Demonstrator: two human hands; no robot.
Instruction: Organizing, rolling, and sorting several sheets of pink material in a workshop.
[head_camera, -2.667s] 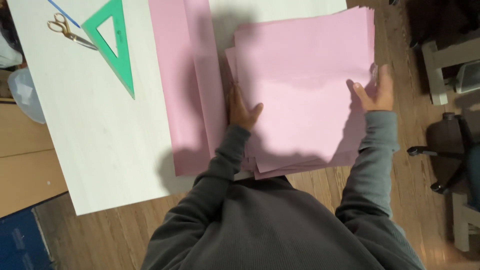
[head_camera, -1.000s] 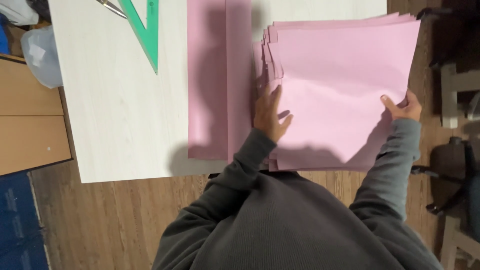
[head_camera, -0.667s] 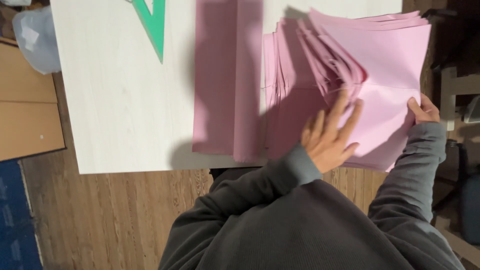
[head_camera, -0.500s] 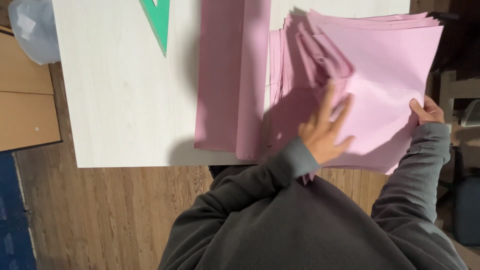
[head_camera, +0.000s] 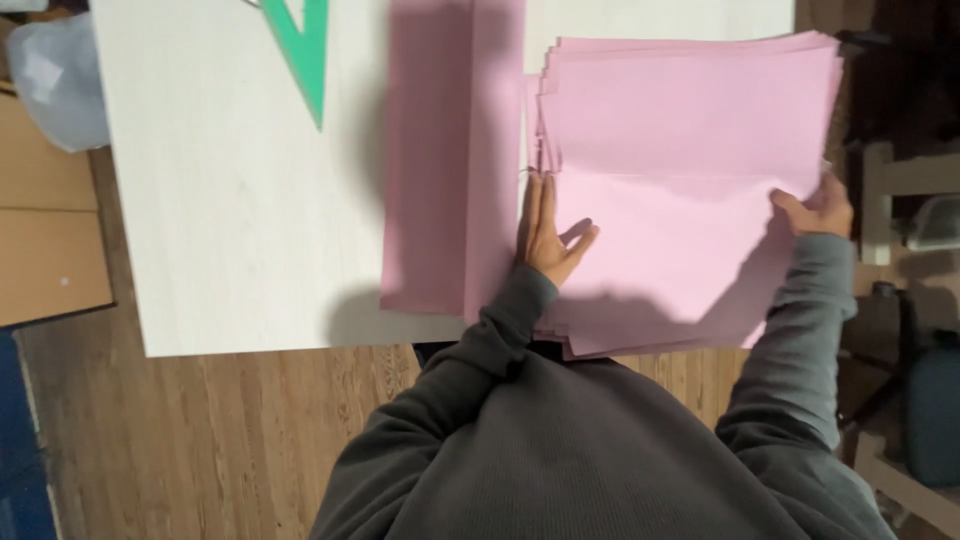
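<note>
A thick stack of pink paper (head_camera: 690, 200) was seen lying on the right part of the white table (head_camera: 210, 200), its near edge overhanging the table's front. The sheets were fanned slightly at the left side and not squared. The left hand (head_camera: 548, 232) was laid flat and open against the stack's left edge, fingers straight. The right hand (head_camera: 820, 208) was closed on the right edge, thumb on top of the upper sheets. The stack was judged fairly heavy as a whole, yet limp and slippery sheet to sheet; support at both side edges seemed the safest hold. A separate pink sheet (head_camera: 450, 160) was noted just beside the stack, to its left. A green triangle ruler (head_camera: 300, 50) lay well apart, farther left.
</note>
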